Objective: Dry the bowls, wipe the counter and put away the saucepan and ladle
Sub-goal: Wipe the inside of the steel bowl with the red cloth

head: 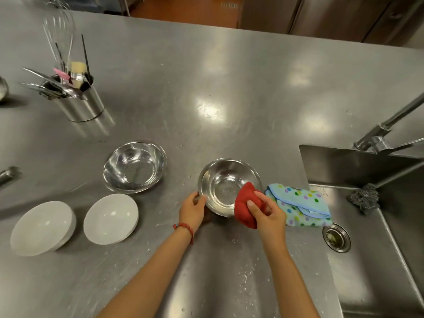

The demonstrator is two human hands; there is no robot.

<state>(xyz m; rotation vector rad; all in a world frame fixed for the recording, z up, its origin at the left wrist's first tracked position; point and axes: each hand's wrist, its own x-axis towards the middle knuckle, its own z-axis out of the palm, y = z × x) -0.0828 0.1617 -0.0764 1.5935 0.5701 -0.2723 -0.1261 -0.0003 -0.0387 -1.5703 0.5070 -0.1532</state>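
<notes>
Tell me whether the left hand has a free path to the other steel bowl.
Probably yes. The left hand grips the rim of the near steel bowl and must let go first. Only bare counter lies between it and the other steel bowl.

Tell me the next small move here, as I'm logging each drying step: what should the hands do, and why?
Probably sweep the red cloth around inside the steel bowl. The right hand holds the cloth over the bowl's rim, the left hand steadies the opposite rim, and droplets show inside.
</notes>
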